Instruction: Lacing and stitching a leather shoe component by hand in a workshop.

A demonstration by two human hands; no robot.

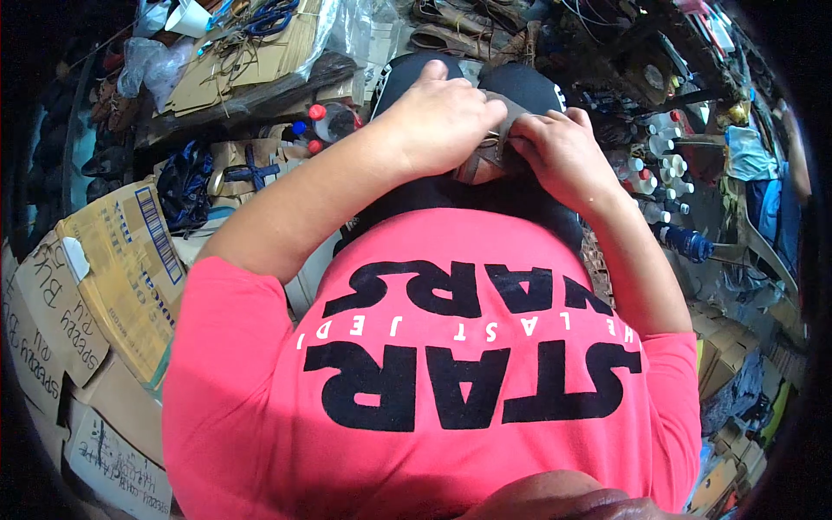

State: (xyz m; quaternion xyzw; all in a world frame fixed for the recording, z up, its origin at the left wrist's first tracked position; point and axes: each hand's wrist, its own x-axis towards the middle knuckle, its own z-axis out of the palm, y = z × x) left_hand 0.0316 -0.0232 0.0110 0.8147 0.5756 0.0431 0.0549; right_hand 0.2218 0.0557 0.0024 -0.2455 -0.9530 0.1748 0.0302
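Note:
Between my knees sits a brown leather piece with a greyish strip along its upper edge, resembling part of a shoe or sandal. My left hand is closed at its left and far side, thumb raised and fingers curled over the edge. On the other side my right hand pinches the same piece, its fingertips bent inward close to the left hand's. My hands cover much of the piece, and any small tool or thread in the fingers cannot be made out.
Bottles with red and blue caps stand left of my knees. Several small bottles crowd the right side. Cardboard sheets lie at far left, and a yellow-brown carton is nearer. Worn brown shoes lie beyond my knees.

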